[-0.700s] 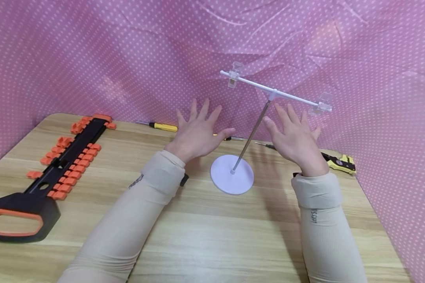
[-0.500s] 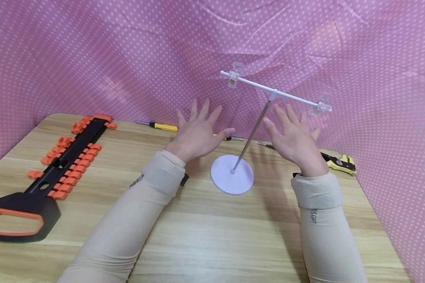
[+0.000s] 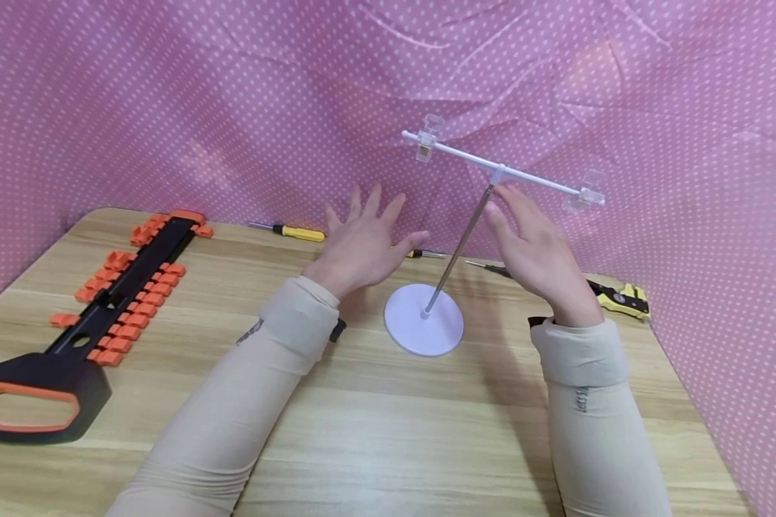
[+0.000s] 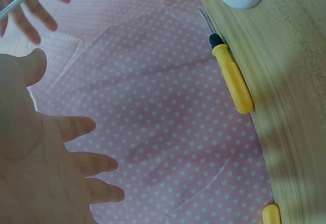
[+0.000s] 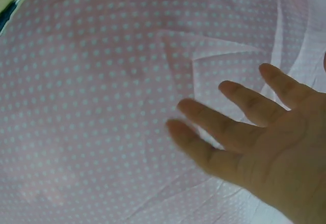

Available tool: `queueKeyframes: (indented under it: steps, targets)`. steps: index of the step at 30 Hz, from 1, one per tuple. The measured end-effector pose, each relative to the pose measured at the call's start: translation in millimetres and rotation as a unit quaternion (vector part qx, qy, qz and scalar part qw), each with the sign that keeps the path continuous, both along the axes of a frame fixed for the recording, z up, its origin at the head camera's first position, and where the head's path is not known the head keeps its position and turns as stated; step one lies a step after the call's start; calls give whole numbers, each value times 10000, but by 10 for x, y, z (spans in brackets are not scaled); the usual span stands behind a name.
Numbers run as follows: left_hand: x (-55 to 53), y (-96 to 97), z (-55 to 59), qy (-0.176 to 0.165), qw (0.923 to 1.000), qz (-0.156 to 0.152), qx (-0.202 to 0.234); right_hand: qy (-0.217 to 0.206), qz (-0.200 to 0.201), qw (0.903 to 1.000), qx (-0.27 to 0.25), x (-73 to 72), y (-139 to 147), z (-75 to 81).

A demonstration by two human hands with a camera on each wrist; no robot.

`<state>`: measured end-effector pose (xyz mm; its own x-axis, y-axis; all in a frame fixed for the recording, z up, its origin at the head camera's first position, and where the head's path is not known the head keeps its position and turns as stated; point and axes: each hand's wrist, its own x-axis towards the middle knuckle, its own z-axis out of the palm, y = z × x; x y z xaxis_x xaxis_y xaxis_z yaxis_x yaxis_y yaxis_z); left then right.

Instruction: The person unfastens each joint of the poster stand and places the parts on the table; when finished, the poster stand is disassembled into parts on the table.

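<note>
A white display stand with a round base (image 3: 414, 336), a thin metal pole (image 3: 459, 248) and a tilted white crossbar (image 3: 530, 176) stands between the hands. Clear clips (image 3: 430, 136) sit near the crossbar's two ends. My left hand (image 3: 361, 248) is held to the left of the pole, fingers spread and holding nothing. To the pole's right is my right hand (image 3: 539, 251), its palm turned towards the pole; in the head view its fingertips overlap the pole's top. The right wrist view shows the fingers (image 5: 219, 124) extended with nothing in them.
A black rack with orange clips (image 3: 145, 262) lies at the left. Along the table's back edge are a yellow screwdriver (image 3: 302, 233), another screwdriver (image 3: 432, 253) and a thin dark pointed tool (image 3: 488, 266). A yellow-and-black tool (image 3: 624, 300) lies at the right. Pink dotted cloth (image 3: 265, 108) hangs behind.
My right hand has turned from back-up with spread fingers to edge-on, its fingers drawn together and fingertips nearer the pole's top. My left hand stays almost still.
</note>
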<state>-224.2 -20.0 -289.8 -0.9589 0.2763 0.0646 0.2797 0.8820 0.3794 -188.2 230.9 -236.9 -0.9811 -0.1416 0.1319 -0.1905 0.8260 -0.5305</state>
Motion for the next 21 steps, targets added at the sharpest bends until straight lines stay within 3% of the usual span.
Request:
queueKeyframes:
  steps: [5,11,16,21]
  targets:
    - [7,14,2,10,9999,-64,120,-176,-13,9982,-581,56,-13,60]
    - [17,16,13,70,9996,-221,187,97,281,9894,-1424,70,-48,67]
    - [16,18,15,180,9992,-289,219,452,623,9769,-1996,79,-81,56]
    - [19,16,13,240,9989,-297,276,643,1089,9535,-2735,89,-95,40]
